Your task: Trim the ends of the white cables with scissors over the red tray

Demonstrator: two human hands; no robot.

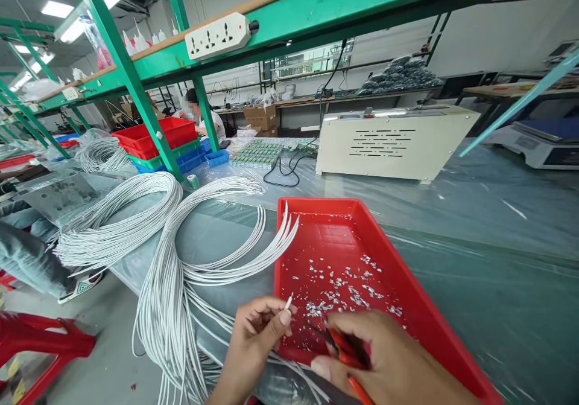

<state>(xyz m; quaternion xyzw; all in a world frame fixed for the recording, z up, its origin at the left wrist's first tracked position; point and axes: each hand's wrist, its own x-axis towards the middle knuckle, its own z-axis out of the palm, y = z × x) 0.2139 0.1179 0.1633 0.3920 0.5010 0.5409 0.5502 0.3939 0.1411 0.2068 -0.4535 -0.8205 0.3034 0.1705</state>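
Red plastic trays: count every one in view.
3, maybe more hidden. One shallow red plastic tray lies under the left hand and right hand; two red plastic trays sit stacked behind the green steel post.

A tray lies on the desk in front of the person, with small scraps scattered in it; the left hand is at the near left edge of the tray, pinching a wire end; the right hand is over the near part of the tray, closed around a cutter; left of the tray a bundle of wires hangs over the desk edge; behind the tray stands a machine box; further left behind, stacked bins sit under the shelf frame; a power strip is fixed on the frame above; a stool stands on the floor at far left.
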